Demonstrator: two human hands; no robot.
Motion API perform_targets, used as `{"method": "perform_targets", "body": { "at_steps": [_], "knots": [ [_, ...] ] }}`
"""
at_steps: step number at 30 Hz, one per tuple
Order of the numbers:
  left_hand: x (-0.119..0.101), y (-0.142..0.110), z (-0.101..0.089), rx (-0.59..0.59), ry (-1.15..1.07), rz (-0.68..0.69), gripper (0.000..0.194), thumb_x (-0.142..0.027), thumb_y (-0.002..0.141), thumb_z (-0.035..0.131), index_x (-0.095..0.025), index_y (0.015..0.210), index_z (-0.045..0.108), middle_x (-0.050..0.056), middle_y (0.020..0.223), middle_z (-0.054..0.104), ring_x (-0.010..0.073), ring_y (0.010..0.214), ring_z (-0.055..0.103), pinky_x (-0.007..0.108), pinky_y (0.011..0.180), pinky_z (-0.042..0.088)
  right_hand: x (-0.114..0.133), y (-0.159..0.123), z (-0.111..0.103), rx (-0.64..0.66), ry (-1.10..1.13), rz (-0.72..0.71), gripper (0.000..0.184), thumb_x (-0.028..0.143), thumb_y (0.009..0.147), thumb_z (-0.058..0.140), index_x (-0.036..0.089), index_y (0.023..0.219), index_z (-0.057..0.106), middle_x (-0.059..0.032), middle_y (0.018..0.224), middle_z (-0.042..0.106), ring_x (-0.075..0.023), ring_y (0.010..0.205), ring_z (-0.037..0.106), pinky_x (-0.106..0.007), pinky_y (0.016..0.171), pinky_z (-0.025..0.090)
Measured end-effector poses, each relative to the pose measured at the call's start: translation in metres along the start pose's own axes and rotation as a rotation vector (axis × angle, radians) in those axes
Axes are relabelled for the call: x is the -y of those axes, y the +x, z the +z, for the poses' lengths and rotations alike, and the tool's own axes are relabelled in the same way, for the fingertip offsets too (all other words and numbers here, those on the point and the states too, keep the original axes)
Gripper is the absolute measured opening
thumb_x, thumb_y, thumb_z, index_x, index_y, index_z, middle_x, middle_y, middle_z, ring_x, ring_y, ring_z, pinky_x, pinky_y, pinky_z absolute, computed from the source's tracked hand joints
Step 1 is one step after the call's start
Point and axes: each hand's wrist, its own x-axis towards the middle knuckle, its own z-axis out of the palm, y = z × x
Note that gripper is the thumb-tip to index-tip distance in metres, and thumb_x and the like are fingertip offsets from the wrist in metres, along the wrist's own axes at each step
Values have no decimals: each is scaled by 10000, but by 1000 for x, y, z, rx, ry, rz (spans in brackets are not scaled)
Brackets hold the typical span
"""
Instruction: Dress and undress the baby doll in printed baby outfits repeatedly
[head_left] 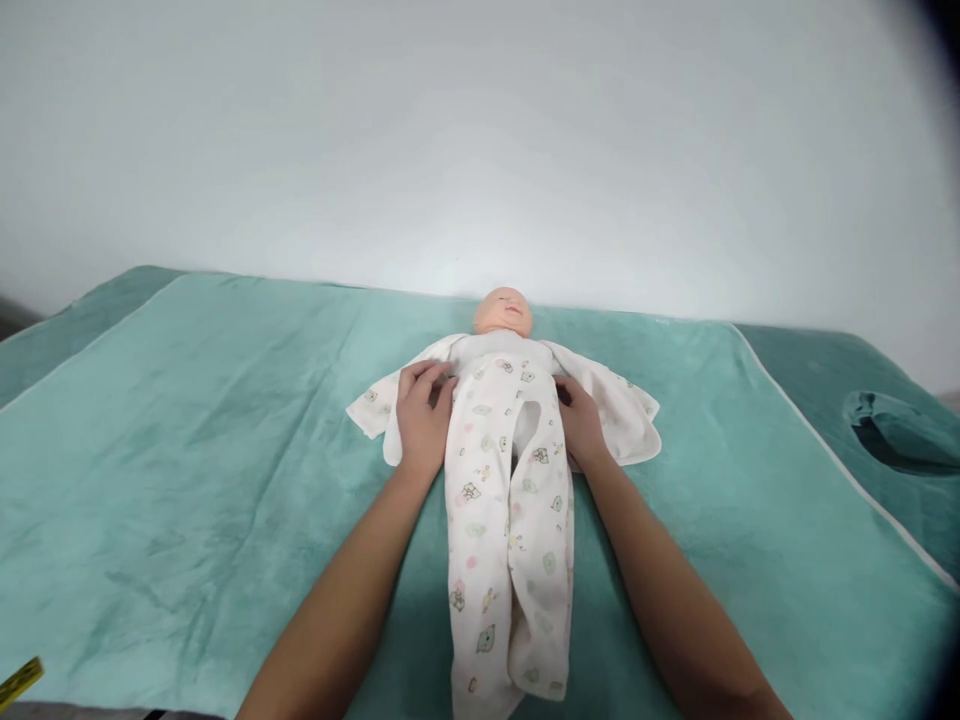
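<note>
A baby doll [503, 312] lies on its back, its head toward the wall. Patterned white baby pants [480, 500] cover it from the chest down, the legs reaching toward me and a gap open at the crotch. Under the doll a baby jacket [619, 410] is spread, its sleeves out to both sides. My left hand [424, 415] is closed at the left side of the pants' upper part, fingers curled against the cloth. At the opposite side my right hand [583, 420] is closed on the pants' edge, its fingertips partly hidden.
A green cloth [225, 450] with pale edging covers the padded table [810, 355]. At the right, the table has an oval hole [892, 440]. A pale wall [450, 150] stands behind. A yellow strip [21, 683] shows at the lower left corner.
</note>
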Motion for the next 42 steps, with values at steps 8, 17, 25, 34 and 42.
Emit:
{"method": "perform_targets", "body": {
  "at_steps": [8,17,25,34,42],
  "knots": [
    [34,26,-9,352,192,179,153,-301,942,534,-237,1005,658,63,1475,542,300,1496,286,588,1228,164,4,6,-15,4,-115,-275,275,369,935,526,257,1109,706,-64,1159,700,-237,1100,608,-422,1020,451],
    [11,40,-8,438,121,-7,136,-352,885,608,-248,965,645,76,1478,530,310,1409,396,599,1187,181,35,40,-31,274,-151,-168,170,279,813,634,260,973,685,-37,1094,683,-213,1002,636,-381,933,484],
    [-20,67,-12,667,261,-5,260,-452,896,581,-208,807,562,62,1470,520,327,1484,272,652,1187,87,38,52,-29,380,-131,-156,226,424,827,629,201,802,601,-90,1270,590,-233,1165,571,-373,986,438],
    [15,67,19,365,413,132,167,-342,978,467,-208,946,561,64,914,696,248,903,635,418,929,449,26,62,3,-58,-442,-86,191,416,905,532,230,930,565,-76,949,700,-255,876,606,-425,846,444],
    [12,53,21,187,281,298,238,-262,999,427,-210,1128,620,74,1273,679,234,1246,563,482,1183,316,18,43,10,-144,-90,-209,229,370,892,537,235,1061,614,-69,1118,688,-209,1001,635,-384,901,508]
  ]
}}
